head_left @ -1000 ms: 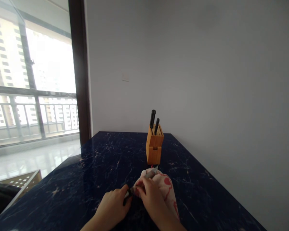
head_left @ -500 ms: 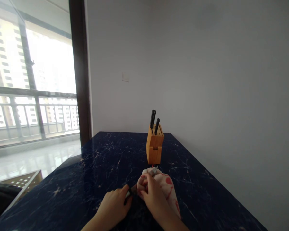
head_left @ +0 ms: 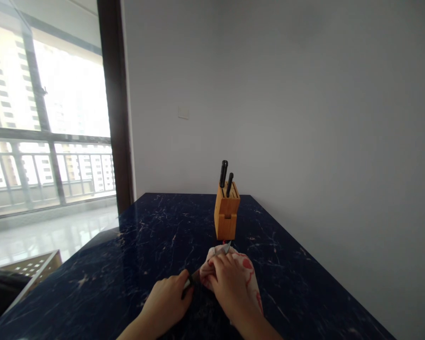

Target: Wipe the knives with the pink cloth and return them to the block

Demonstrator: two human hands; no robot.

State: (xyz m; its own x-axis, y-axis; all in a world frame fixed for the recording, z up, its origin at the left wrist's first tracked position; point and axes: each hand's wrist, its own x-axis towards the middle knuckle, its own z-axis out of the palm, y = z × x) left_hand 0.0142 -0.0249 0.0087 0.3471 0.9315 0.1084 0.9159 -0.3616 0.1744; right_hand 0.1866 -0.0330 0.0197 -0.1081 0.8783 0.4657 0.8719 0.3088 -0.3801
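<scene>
At the lower centre of the frame a knife (head_left: 212, 264) is being wiped: its handle is clasped in the left hand (head_left: 168, 304), and the blade is pinched through a cloth (head_left: 246, 274) by the right hand (head_left: 230, 285). The tip points toward the block (head_left: 226, 212) just above. Next, a careful draw along the blade seems called for. Bare table (head_left: 134, 245) lies left; its edge is near on the right.

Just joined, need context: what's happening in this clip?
A person is wiping a knife on a dark marble table. The left hand grips the handle; the right hand presses a white-and-red cloth around the blade, tip poking out. A wooden knife block with two black handles stands just beyond.
</scene>
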